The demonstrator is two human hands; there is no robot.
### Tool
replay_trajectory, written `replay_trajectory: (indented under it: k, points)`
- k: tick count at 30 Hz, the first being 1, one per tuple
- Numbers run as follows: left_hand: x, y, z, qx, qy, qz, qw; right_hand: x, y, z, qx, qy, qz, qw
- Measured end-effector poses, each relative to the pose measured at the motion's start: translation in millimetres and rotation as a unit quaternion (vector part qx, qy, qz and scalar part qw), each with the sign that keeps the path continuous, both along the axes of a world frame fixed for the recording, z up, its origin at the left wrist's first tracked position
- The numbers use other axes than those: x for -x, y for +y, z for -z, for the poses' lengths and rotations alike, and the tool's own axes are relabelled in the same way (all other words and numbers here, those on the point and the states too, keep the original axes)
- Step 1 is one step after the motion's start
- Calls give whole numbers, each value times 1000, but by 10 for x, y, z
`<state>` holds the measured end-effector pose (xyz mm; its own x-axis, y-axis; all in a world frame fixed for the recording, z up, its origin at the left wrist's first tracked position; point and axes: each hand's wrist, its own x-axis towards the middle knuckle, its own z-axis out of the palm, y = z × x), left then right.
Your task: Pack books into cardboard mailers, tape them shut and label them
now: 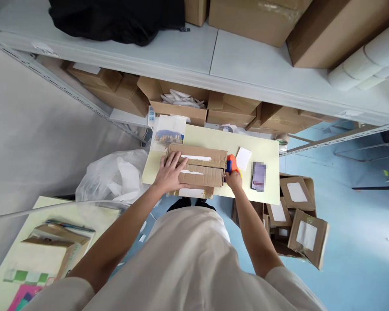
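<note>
A cardboard box (pixel 201 176) lies on the pale yellow table, its top flaps meeting along a middle seam with torn white strips on both sides. My left hand (pixel 170 172) rests on the box's left end, fingers spread and pressing flat. At the right end, my right hand (pixel 233 179) is closed around an orange and blue tape dispenser (pixel 232 163), held against the box's edge. My fingers hide part of its handle. Right of it lie a white card (pixel 243 158) and a phone (pixel 258 176), its screen blurred.
Shelving (pixel 194 54) spans the far side, with cardboard boxes below and above. An open carton (pixel 178 110) holds white packets. Labelled parcels (pixel 296 192) are piled on the right floor. A white plastic bag (pixel 112 175) sits left of the table (pixel 269 149). Another table (pixel 29 255) stands lower left.
</note>
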<state>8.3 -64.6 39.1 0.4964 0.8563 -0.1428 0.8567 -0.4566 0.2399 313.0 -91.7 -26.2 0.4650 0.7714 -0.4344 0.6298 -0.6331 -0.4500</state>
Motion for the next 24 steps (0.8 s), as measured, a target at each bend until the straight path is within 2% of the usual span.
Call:
replay_trajectory:
  k: [6,9,12,14,19,22,24]
  points:
    - [-12,8,-23,-1,-25,16,1000,-516,-582,-752,-171,7,57,984]
    - [-33,-9,3,-7,-41,23,999,-604,-672,-1058,-304,9,106,947]
    - [-98,-35,40,-14,-58,42,997,-534,-618,-1250,-351,44,116,928]
    - [-174,-50,58,-16,-66,51,996,-462,-516,-1335,-338,102,78,932]
    - [-359,-60,53,-3,-77,50,996,-313,-61,-1465,-225,222,-68,946]
    - [-386,-44,-6,15,-108,36,993,-226,220,-1462,-138,234,-154,950]
    - [-402,-27,-84,37,-157,1,987,-194,334,-1429,-99,218,-201,950]
